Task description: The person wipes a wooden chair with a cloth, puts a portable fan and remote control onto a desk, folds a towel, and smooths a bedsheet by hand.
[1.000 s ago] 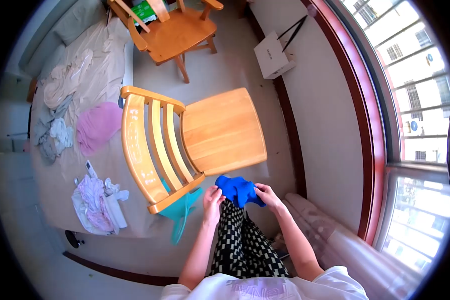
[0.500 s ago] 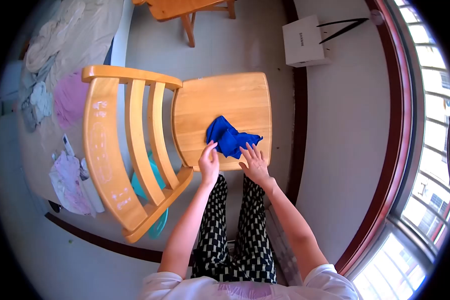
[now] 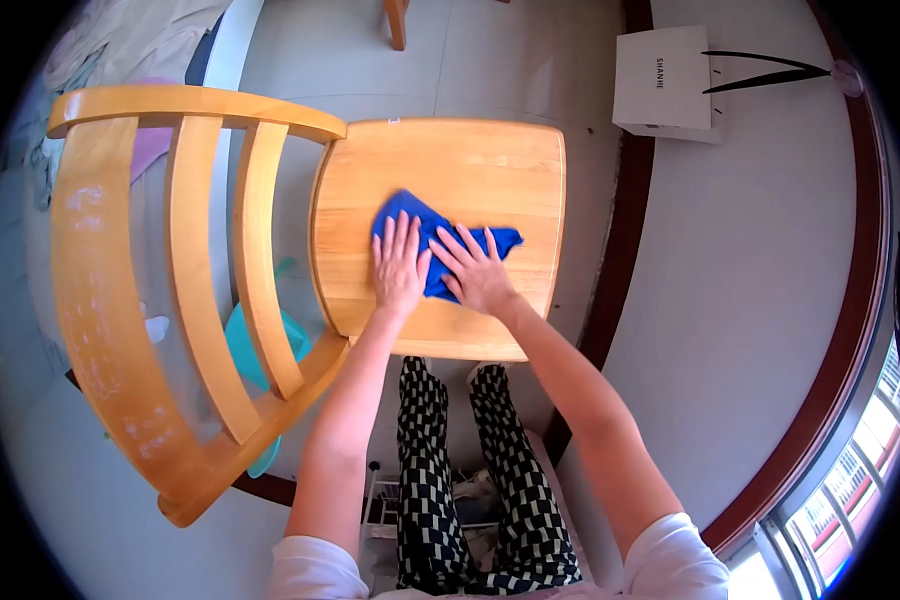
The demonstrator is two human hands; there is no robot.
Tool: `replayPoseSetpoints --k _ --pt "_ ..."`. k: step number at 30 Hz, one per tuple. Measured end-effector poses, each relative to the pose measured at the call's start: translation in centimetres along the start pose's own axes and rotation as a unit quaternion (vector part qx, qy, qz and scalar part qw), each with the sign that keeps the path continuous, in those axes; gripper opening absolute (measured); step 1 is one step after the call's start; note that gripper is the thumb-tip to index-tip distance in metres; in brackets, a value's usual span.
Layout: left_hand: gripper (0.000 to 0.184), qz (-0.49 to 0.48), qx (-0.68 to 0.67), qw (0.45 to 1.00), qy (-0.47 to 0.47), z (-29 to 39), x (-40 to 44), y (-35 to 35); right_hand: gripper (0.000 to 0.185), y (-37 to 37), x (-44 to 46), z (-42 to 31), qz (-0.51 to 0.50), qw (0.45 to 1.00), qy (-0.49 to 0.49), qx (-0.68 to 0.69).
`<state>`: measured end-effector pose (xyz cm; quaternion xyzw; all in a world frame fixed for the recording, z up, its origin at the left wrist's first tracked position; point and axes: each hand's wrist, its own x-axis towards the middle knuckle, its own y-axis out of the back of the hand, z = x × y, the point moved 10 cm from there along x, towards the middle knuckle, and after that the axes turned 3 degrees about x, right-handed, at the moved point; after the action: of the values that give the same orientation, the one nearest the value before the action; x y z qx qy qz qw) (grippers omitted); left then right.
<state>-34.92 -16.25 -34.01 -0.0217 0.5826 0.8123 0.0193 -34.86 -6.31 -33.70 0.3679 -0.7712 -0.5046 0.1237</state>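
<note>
A crumpled blue cloth (image 3: 438, 284) lies on the seat of a wooden chair (image 3: 440, 165). Flat on the cloth's left part rests my left hand (image 3: 400, 265), its fingers stretched forward. My right hand (image 3: 477, 272) presses on the cloth's right part with fingers spread. Both palms face down and cover much of the fabric; one corner of it pokes out to the right. The chair's slatted backrest (image 3: 195, 250) stands to the left, with whitish marks on its top rail.
Behind the backrest is a teal plastic basin or stool (image 3: 255, 345). A white paper bag (image 3: 662, 80) with black handles stands by the wall at the upper right. Fabric (image 3: 130, 45) lies on a bed at the upper left. A barred window (image 3: 850, 480) is at the right.
Both hands have come forward from the cloth's near edge and now lie flat on it. The view has shifted closer over the chair.
</note>
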Motion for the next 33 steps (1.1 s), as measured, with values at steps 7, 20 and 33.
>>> replayPoseSetpoints --k 7,20,33 --pt "0.051 0.078 0.016 0.996 0.034 -2.0 6.6 0.4 0.067 2.4 6.8 3.4 0.03 0.999 0.041 -0.01" --pt "0.056 0.105 0.049 0.991 -0.072 -3.2 13.5 -0.1 0.059 3.6 10.8 6.2 0.171 0.985 -0.013 -0.022" --pt "0.052 0.169 -0.009 0.979 -0.112 -3.4 13.0 1.7 0.049 6.0 11.4 3.2 0.239 0.963 0.095 -0.079"
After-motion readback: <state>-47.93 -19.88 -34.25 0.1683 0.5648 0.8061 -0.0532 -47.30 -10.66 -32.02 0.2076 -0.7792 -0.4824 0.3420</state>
